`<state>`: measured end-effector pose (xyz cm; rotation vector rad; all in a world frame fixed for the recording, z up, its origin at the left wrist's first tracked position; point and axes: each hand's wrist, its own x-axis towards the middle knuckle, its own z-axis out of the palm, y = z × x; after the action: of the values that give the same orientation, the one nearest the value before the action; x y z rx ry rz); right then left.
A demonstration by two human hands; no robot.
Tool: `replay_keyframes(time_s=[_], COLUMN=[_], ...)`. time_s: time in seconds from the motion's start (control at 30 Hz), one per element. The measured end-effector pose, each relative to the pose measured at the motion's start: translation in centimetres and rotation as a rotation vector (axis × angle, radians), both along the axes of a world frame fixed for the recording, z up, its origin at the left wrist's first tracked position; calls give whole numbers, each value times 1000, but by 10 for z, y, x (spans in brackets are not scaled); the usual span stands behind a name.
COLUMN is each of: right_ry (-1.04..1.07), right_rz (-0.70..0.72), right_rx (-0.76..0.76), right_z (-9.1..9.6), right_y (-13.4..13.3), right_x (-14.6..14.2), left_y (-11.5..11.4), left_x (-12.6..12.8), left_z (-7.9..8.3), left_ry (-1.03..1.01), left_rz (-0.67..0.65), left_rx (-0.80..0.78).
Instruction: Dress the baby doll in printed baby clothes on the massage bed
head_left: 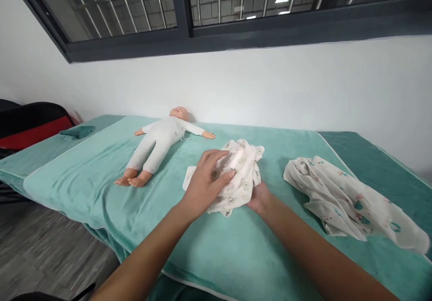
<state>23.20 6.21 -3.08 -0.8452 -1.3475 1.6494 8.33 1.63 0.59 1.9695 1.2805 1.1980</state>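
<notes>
A bunched white baby garment [241, 175] with a small animal-like print is between my two hands above the bed. My left hand [207, 181] curves over its left side, the thumb and fingers apart with cloth between them. My right hand [260, 196] grips its lower right edge from below, with most of those fingers hidden by the cloth. A pale flap of cloth [188, 176] sticks out left of my left hand. To the left, a baby doll [165, 132] in a white bodysuit lies on its back, arms spread and feet bare.
A crumpled white printed cloth [354, 202] lies at the right. Teal bedding [236, 256] covers the bed, with a small dark teal bundle [78, 132] at the far left. Behind rises a white wall [270, 85] below a barred window. A black-and-red chair [37, 123] stands left.
</notes>
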Motion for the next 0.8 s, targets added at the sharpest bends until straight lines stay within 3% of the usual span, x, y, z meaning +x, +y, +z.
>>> replay_keyframes(time_s=[0.1, 0.23, 0.37, 0.5, 0.67, 0.8], right_ry=[50, 52, 121, 43, 25, -210], right_rz=[19, 67, 95, 46, -134, -103], right_rx=[-217, -281, -264, -125, -41, 66], right_z=[0, -21, -41, -38, -34, -35], right_y=[5, 13, 26, 42, 49, 41], right_x=[4, 2, 7, 31, 51, 46], left_y=[7, 8, 8, 11, -13, -69], left_x=[-6, -2, 4, -3, -57, -138], left_z=[-27, -55, -64, -64, -81, -99], left_ry=[67, 26, -64, -164, -244, -215], left_rz=[44, 153, 255, 336, 628, 1106], left_rx=[-51, -168, -283, -291, -194, -219])
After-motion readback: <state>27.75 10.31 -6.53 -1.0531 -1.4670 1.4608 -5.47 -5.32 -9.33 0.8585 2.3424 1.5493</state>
